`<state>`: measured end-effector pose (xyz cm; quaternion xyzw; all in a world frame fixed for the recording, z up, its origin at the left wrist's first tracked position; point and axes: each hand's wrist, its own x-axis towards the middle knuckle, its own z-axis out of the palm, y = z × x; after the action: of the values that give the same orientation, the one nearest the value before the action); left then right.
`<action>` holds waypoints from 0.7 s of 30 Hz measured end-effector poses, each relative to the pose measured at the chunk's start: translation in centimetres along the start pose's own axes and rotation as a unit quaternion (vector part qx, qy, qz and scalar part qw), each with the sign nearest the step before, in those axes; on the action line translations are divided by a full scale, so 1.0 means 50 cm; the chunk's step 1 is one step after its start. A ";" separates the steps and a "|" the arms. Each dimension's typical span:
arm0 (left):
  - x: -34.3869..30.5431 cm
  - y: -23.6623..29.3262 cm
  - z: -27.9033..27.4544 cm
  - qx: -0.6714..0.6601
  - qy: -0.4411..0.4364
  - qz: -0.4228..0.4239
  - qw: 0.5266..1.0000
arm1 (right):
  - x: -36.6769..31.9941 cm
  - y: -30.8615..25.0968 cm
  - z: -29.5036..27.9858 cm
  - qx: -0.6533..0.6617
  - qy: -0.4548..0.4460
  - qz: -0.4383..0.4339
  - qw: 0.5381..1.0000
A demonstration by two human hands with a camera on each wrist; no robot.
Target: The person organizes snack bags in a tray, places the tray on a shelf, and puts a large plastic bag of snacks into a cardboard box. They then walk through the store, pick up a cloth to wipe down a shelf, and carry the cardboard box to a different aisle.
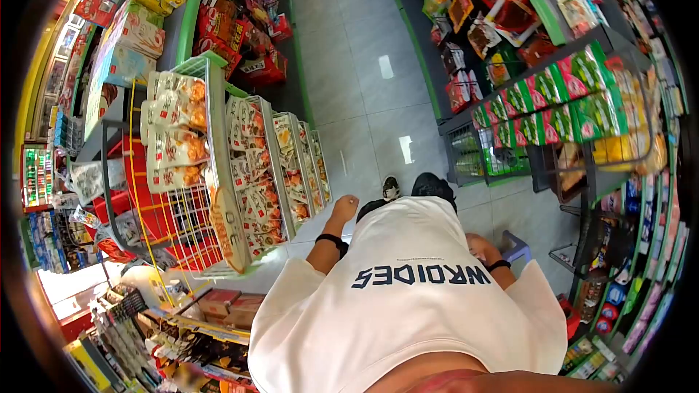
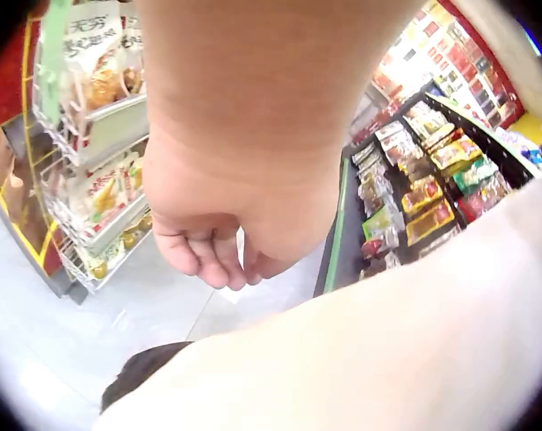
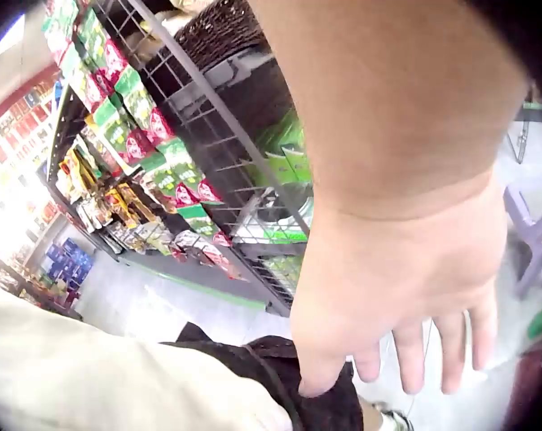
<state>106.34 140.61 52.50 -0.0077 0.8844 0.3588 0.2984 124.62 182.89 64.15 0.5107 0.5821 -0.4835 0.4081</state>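
Note:
My left hand [image 1: 345, 209] hangs at my side, left of the white shirt [image 1: 408, 269] in the head view. Its fingers [image 2: 212, 256] are loosely curled and hold nothing in the left wrist view. Nearest to it is a white wire rack [image 1: 280, 175] with rows of packaged snacks [image 1: 251, 182]. My right hand [image 3: 401, 296] hangs on the other side with fingers spread and nothing in them. In the head view the shirt partly hides this hand. Beside it in the right wrist view stands a dark wire rack [image 3: 235, 135] hung with green and pink packets [image 3: 149, 126].
A tiled aisle [image 1: 349, 65] runs ahead between shelves of snack bags [image 1: 488, 22] on the right and red packages [image 1: 222, 29] on the left. A purple stool [image 1: 518, 247] stands at my right. Red shelving and a wire basket [image 1: 186, 229] are at the left.

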 end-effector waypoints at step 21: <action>0.504 0.294 -0.305 0.039 0.082 -0.132 0.987 | 0.401 -0.690 -0.257 -0.045 -0.002 -0.093 0.995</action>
<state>74.32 146.81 56.93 -0.1423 0.9103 0.2801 0.2697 87.83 199.12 52.32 0.4343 0.6475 -0.4937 0.3852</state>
